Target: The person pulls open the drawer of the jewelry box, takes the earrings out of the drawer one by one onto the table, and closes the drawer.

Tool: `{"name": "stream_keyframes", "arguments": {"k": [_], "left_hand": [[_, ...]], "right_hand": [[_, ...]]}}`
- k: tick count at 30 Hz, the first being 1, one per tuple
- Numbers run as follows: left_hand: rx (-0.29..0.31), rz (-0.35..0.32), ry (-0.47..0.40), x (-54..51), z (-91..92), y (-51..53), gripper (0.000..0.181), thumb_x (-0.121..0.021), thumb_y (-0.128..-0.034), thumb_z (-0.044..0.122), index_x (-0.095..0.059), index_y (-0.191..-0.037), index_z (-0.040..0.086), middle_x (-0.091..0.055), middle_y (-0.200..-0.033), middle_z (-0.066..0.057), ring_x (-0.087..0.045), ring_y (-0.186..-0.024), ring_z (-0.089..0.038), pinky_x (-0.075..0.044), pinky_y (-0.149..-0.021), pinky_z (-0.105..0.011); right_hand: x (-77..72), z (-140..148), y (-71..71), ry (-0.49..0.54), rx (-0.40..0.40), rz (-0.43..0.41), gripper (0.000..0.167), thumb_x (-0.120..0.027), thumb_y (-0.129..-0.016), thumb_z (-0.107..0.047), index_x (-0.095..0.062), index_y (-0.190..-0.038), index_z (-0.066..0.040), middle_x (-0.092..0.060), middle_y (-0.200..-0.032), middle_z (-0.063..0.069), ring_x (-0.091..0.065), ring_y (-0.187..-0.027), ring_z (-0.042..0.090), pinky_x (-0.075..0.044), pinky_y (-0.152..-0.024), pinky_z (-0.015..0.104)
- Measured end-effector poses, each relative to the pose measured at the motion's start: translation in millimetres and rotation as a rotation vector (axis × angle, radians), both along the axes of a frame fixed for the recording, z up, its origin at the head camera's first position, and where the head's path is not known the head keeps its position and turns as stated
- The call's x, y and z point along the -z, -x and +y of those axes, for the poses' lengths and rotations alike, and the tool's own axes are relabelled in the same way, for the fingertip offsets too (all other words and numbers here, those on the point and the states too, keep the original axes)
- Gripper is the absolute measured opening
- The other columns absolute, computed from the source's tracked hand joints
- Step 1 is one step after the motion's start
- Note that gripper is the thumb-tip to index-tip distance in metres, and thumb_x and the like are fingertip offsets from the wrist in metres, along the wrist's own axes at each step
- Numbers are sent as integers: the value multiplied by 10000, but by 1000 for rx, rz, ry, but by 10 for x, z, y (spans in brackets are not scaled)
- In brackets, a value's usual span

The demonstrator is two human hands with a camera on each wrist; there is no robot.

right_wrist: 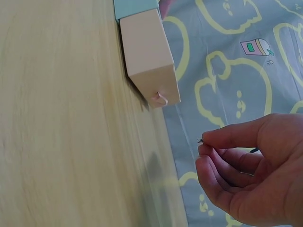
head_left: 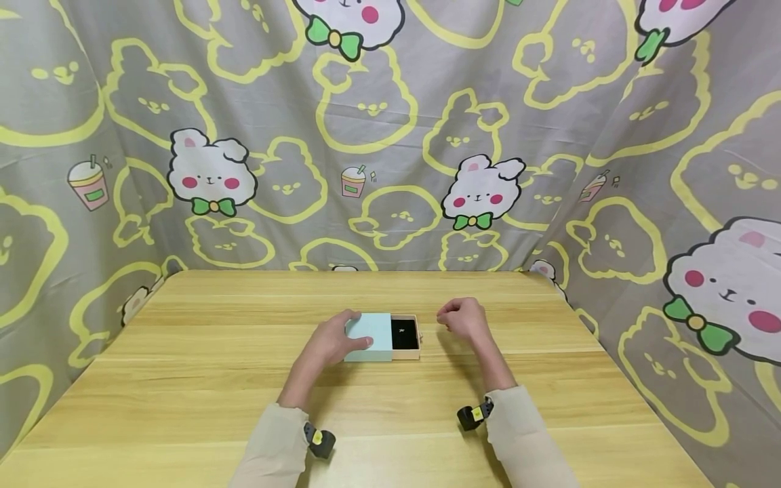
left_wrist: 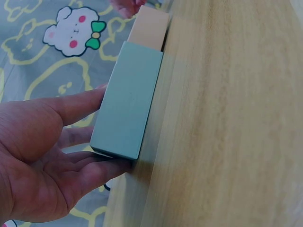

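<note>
In the head view a light blue sleeve box (head_left: 371, 332) lies on the table, its pale pink drawer (head_left: 405, 354) partly slid out to the right. Black padding (head_left: 403, 342) lines the drawer, and a tiny silvery star-like earring (head_left: 401, 331) sits on it. My left hand (head_left: 332, 340) holds the sleeve at its left end, thumb on top. To the right of the drawer, apart from it, my right hand (head_left: 466, 318) is raised over the table. Between its thumb and fingertip it pinches another tiny earring (right_wrist: 200, 141), too small to make out fully.
A wooden table (head_left: 378, 420) carries the box. Patterned grey curtains (head_left: 415, 88) hang behind it and on both sides. A small pink ribbon loop (right_wrist: 161, 99) sticks out from the drawer's end. Each wrist bears a black camera (head_left: 320, 442).
</note>
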State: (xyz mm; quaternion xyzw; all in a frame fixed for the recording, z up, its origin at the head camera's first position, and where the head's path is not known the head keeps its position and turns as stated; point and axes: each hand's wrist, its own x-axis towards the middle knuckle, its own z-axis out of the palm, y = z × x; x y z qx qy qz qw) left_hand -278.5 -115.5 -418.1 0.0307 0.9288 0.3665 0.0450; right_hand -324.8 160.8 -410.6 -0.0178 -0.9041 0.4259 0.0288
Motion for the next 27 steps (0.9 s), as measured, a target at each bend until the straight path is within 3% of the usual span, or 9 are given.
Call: {"name": "stream_keyframes", "arguments": {"k": [4, 10, 17, 27], "left_hand": [[0, -1, 1, -3, 1, 1, 650, -778, -905, 345, -527, -1463, 125, -507, -1515, -201, -529, -1320, -385, -459, -1054, -561], [2, 0, 1, -3, 4, 0, 649, -776, -907, 344, -526, -1463, 123, -502, -1520, -199, -521, -1332, -388, -453, -1062, -563], [6, 6, 7, 6, -2, -6, 649, -774, -907, 344, -526, -1462, 117, -503, -1520, -198, -506, -1353, -406, -448, -1067, -569], [2, 7, 8, 3, 1, -1, 649, -776, -906, 349, -527, -1462, 126, -506, -1516, -201, -514, -1343, -410, -457, -1054, -575]], "right_hand": [[12, 11, 8, -10, 3, 3, 74, -711, -865, -90, -765, -883, -44, -732, -788, 132, -673, -681, 215, -461, -638, 275], [44, 45, 29, -21, 8, 0, 69, -719, -852, -81, -769, -875, -40, -733, -762, 134, -611, -610, 127, -450, -614, 256], [98, 67, 39, 0, 5, -40, 74, -708, -861, -64, -765, -893, -30, -729, -789, 152, -588, -617, 133, -445, -558, 241], [167, 98, 60, 2, 4, -57, 79, -687, -863, -40, -762, -883, -25, -697, -702, 128, -540, -551, 127, -424, -520, 247]]}}
